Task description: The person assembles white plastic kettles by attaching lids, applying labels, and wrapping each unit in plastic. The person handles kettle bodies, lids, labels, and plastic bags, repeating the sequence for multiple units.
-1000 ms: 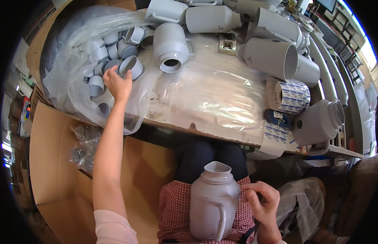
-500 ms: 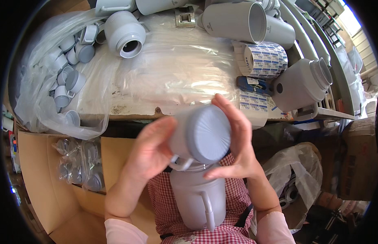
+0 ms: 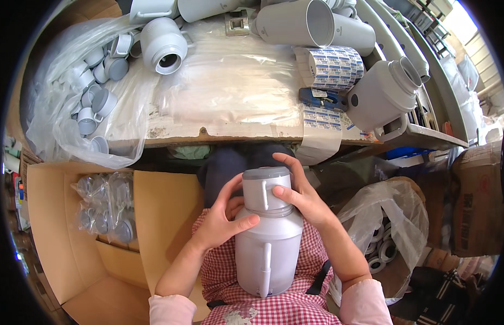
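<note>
The grey cup point(image 3: 252, 190), tilted before, now sits level on the jug point(image 3: 280, 250). The left hand point(image 3: 221, 219) is lower.

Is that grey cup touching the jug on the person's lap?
Touching: the head view shows the grey cup sitting on the neck of the grey jug, without any gap.

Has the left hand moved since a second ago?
Yes: the left hand came back past the table edge, rightward from the bagged grey cups to the handled grey flask.
</note>
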`<state>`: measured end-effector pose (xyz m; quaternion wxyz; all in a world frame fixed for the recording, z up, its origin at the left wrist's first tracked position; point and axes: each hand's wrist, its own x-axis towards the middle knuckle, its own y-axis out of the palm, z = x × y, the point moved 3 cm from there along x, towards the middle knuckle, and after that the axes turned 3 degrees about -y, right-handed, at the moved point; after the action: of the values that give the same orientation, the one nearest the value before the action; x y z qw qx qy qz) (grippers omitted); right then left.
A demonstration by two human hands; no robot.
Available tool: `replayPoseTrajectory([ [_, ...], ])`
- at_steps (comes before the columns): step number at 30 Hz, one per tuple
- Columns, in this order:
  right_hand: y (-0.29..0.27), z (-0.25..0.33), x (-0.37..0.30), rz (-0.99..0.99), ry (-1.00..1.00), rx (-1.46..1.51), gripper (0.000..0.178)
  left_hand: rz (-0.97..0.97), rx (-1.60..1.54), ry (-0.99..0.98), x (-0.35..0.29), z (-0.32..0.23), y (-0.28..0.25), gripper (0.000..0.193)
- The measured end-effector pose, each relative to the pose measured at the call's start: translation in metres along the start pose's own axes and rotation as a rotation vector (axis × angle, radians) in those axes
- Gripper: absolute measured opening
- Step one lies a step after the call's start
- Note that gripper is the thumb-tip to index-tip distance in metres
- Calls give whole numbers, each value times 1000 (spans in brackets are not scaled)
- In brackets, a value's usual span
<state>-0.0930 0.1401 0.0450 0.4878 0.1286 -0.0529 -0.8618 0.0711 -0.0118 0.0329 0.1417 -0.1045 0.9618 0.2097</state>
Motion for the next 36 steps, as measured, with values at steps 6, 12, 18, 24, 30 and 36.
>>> replayPoseTrajectory([
  [6, 13, -11, -5, -132, -42, 92, 70, -2, 173, 22, 2, -3, -4, 97],
  [12, 21, -9, 4, -72, -75, -48, 64, -125, 471, 428, 16, -20, 6, 87],
  [18, 20, -19, 0, -84, -109, 3, 58, -204, 407, 482, 16, -20, 12, 71],
  [24, 23, -33, -12, -31, -219, -13, 58, -305, 388, 602, 6, -12, 17, 51],
  [30, 7, 29, 38, -6, -396, -455, 25, -278, 302, 500, 16, -16, -1, 48],
  [36, 7, 59, 220, -94, -571, -921, 24, -205, 460, 478, 25, -32, -27, 43],
])
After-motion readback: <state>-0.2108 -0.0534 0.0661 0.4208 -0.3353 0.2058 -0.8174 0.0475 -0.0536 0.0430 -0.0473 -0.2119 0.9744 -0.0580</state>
